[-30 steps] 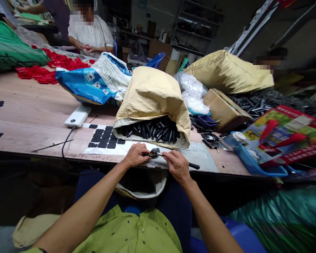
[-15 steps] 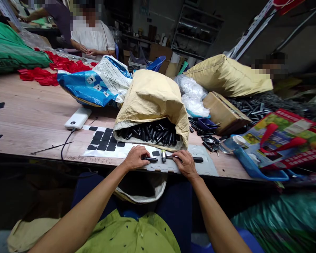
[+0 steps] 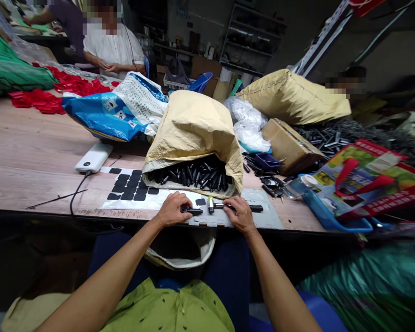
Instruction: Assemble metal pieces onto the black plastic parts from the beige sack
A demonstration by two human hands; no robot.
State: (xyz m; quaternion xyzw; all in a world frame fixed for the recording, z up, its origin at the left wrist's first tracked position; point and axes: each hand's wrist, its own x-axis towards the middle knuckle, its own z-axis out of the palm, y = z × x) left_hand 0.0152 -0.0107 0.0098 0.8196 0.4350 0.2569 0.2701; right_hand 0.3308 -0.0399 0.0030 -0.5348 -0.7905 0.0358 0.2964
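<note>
My left hand is closed around a short black cylindrical piece, whose free end points right. In my right hand is a small hammer, gripped by its shaft; the head, with a yellow-green face, lies left of my fingers, and the black handle sticks out to the right. Both hands rest at the table's front edge over a grey board. A gap separates the hammer head from the black piece. One black patch lies just behind them. Directly beyond, a tan sack opens toward me, with many black pieces inside.
Left of the sack are a white sheet of black patches, a white power bank with a cable, and a blue-white bag. To the right stand a bottle and a blue tray. An open sack hangs below the edge.
The whole view has shifted slightly, so everything sits a little further left. Both hands keep their holds on the black piece and the hammer, with hardly any movement.
</note>
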